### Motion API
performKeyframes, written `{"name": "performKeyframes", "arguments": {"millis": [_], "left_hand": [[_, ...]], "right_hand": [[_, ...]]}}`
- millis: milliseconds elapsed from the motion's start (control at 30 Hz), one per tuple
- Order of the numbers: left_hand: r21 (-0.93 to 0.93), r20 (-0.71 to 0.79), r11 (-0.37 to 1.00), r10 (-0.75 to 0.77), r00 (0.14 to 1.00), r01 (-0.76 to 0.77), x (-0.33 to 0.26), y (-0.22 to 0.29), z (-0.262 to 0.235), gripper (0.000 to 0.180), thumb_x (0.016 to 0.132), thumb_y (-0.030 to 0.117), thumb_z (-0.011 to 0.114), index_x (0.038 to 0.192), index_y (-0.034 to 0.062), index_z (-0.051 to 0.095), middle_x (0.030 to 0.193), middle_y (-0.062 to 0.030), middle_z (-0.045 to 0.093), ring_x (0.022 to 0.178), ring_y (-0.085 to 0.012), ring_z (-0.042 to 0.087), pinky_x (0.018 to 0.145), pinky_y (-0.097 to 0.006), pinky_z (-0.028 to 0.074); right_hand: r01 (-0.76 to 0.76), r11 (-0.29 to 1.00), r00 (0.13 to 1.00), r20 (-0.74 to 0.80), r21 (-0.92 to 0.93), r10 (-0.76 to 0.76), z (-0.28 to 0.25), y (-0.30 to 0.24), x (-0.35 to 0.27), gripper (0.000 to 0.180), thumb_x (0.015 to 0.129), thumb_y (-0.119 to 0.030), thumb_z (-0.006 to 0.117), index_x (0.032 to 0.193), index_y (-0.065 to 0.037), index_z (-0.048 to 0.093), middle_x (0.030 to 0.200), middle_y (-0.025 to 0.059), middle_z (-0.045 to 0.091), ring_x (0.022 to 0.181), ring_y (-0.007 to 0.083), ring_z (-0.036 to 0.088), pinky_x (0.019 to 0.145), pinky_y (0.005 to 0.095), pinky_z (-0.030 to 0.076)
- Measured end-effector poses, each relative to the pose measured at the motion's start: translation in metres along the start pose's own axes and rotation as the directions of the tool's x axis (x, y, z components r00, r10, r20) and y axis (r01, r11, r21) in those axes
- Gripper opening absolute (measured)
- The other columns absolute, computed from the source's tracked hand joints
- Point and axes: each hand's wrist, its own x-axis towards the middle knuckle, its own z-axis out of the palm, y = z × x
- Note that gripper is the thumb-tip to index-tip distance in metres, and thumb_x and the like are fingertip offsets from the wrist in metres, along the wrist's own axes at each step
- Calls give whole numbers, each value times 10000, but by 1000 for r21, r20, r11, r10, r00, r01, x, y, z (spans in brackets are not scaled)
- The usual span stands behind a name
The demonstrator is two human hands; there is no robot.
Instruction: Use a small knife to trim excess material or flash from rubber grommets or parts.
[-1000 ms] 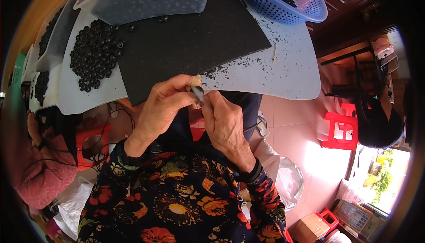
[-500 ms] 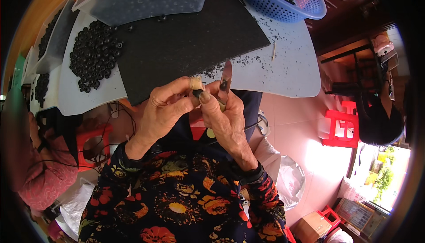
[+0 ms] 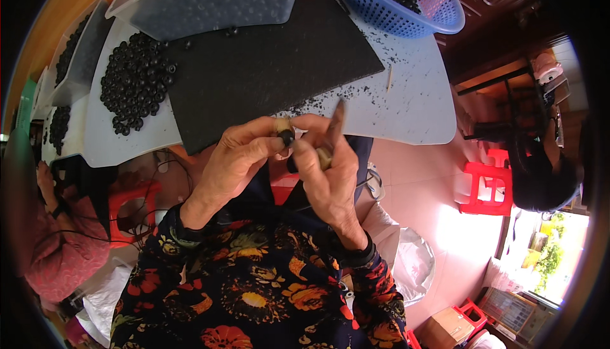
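Note:
Between the thumb and fingers of my left hand (image 3: 225, 164) is a small round black rubber-like part (image 3: 286, 136). A pale wrap (image 3: 282, 124) covers one of that hand's fingertips. My right hand (image 3: 330, 174) closes round a small knife, its short blade (image 3: 336, 123) tilted up and away from me. The blade is slightly blurred and stands apart from the black part. Both hands are close together over my lap, just before the table's near edge. Black crumbs (image 3: 318, 103) are scattered on the table beyond them.
A dark mat (image 3: 254, 69) lies on the pale table (image 3: 419, 107). At the left is a heap of black parts (image 3: 136, 82); behind it stands a clear plastic bin (image 3: 222, 6). A blue basket (image 3: 406, 21) is at the back right. Another person's sleeve (image 3: 70, 247) shows at the left.
My right hand has drawn slightly right, taking the knife away from the black part. The part now shows more fully in my left fingers.

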Motion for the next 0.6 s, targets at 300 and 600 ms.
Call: {"name": "performKeyframes", "arguments": {"millis": [300,600], "left_hand": [[22,-20,999,33,999,-33,-1,10,-9,265,904,83,483,1140,-37,496,841,-30,534,836,-127,506,812,-275,427],[-250,-248,916,252,935,-313,9,9,-40,264,919,68,461,1168,-16,489,979,-82,589,952,-159,548,891,-342,432]], "right_hand": [[199,807,975,27,-556,-221,-20,-37,50,105,882,-36,565,985,-33,587,708,54,575,665,72,539,611,241,460],[295,462,867,31,-837,-498,-46,-47,157,300,843,-92,624,1116,-8,529,793,129,614,668,174,611,638,305,484]]}}
